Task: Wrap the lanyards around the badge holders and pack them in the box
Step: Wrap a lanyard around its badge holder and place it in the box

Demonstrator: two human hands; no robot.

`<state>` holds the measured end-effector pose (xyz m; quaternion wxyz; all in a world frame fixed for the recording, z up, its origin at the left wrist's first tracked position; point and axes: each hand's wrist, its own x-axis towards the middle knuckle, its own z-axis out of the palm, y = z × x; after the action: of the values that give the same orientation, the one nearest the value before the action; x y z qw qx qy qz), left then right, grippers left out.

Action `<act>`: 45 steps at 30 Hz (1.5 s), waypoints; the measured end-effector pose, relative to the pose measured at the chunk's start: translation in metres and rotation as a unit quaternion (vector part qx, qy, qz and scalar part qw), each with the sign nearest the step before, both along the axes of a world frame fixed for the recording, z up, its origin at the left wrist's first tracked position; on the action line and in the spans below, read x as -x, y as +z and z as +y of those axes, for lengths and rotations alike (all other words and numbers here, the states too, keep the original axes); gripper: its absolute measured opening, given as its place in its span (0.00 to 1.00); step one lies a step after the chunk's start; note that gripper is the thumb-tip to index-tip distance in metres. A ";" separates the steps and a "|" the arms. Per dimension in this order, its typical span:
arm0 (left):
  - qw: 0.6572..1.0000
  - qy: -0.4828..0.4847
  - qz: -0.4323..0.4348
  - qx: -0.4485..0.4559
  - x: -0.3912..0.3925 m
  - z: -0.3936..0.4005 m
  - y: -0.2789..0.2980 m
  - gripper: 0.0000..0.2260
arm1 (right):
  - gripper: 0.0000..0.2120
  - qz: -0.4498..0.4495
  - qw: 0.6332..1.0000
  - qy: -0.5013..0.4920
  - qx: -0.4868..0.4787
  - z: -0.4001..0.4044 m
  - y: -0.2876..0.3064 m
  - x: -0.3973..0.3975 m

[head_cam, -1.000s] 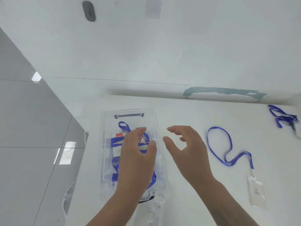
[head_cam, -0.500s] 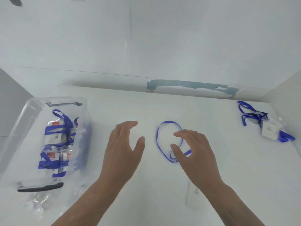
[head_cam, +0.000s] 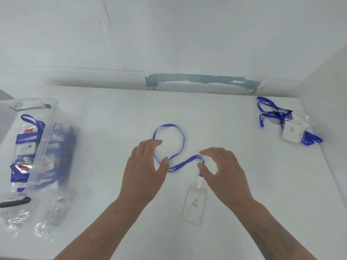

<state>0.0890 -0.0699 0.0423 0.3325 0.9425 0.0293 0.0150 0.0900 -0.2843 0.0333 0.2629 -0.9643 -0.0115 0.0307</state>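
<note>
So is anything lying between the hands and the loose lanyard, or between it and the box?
Nothing visible. The left hand and right hand hover open right over the lanyard, and bare table separates it from the box.

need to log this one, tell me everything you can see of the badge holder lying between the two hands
The badge holder is a clear, soft-looking plastic sleeve over a white card with a grey person icon. It lies flat on the white table, unwrapped; a white clip at its top joins the blue lanyard, which loops away. Neither hand holds it.
</note>
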 end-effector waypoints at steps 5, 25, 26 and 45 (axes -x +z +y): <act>0.999 -0.025 0.036 -0.019 0.007 -0.012 -0.019 0.17 | 0.15 0.097 0.995 -0.021 0.013 -0.012 -0.019 0.004; 0.967 -0.051 0.249 -0.026 0.044 -0.064 -0.094 0.22 | 0.12 0.271 0.936 -0.219 -0.045 -0.002 -0.077 0.012; 0.962 -0.028 0.271 0.012 0.041 -0.063 -0.092 0.21 | 0.13 0.266 0.927 -0.246 -0.100 -0.004 -0.074 0.010; 0.782 0.059 0.324 0.528 -0.028 -0.022 0.033 0.08 | 0.11 0.217 0.846 -0.123 -0.472 0.003 0.029 0.010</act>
<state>0.1172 -0.0914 0.0754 0.7477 0.5650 0.1940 -0.2901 0.0799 -0.2816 0.0624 0.6838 -0.6860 0.1518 0.1970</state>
